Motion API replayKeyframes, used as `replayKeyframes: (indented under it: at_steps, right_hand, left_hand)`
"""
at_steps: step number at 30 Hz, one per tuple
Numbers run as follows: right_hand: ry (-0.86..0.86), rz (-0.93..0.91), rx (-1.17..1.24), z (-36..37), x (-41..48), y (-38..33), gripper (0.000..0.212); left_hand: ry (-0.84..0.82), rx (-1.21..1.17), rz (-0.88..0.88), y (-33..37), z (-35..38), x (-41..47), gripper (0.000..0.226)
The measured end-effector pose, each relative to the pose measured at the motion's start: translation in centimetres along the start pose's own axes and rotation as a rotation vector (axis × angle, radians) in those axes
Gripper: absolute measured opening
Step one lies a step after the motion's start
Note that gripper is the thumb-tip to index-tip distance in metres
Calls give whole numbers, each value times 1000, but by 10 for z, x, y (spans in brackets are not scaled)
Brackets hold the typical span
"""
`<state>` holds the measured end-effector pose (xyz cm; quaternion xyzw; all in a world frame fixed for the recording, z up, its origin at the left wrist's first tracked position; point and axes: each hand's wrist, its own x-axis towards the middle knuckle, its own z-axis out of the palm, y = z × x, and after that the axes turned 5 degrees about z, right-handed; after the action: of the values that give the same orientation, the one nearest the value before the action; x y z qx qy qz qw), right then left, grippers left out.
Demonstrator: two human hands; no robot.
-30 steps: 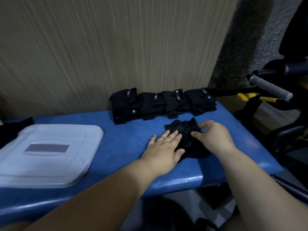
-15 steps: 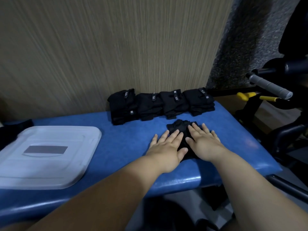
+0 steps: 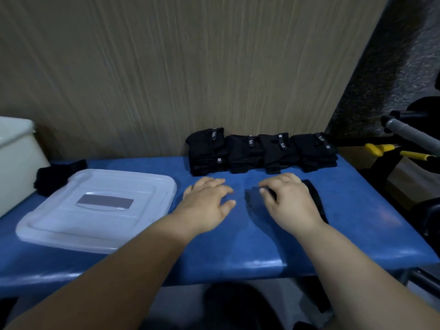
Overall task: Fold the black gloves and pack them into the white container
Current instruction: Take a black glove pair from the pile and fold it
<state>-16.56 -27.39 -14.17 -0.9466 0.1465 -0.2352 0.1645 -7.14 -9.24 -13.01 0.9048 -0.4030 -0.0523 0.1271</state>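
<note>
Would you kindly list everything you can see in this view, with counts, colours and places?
table: one, blue, under everything.
folded glove bundles: four, black, in a row against the wall.
single glove: one, black, under the right hand.
loose gloves: black heap, between container and lid; count unclear.
container: one, white, far left.
lid: one, white, flat on the table's left.
tool handles: two, yellow, right of the table.
grip: one, grey, far right.
wall: beige wood grain, behind.
left hand: rests on the table, fingers relaxed.
right hand: fingers curled over the single glove.
</note>
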Motion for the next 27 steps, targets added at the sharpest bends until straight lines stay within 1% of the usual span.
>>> replayKeyframes:
  at_steps: [5, 7, 9, 11, 15, 18, 21, 24, 27]
  right_hand:
    - [34, -117, -78, 23, -2, -44, 12]
    - [47, -154, -132, 31, -1, -62, 13]
    - [39, -180, -139, 42, 1, -82, 16]
    - [-29, -182, -98, 57, 5, -105, 18]
    - [-265, -217, 60, 92, 20, -163, 28]
    - [-318, -270, 152, 119, 38, -215, 30]
    - [-357, -281, 227, 144, 57, -266, 30]
    - [-469, -253, 297, 168, 71, -307, 35]
    - [-542, -215, 379, 185, 82, -337, 42]
  left_hand:
    - [154, -28, -165, -67, -19, -39, 33]
    - [231, -89, -246, -95, -25, -56, 29]
    - [301, -138, -340, -122, -32, -70, 25]
    - [344, -148, -433, -147, -40, -81, 25]
    - [376, -96, -595, -192, -56, -105, 35]
    - [377, -106, -716, -220, -64, -123, 43]
    - [434, -174, -751, -244, -66, -131, 42]
    - [506, -254, -772, -256, -63, -133, 42]
    - [575, -400, -813, -262, -61, -132, 44]
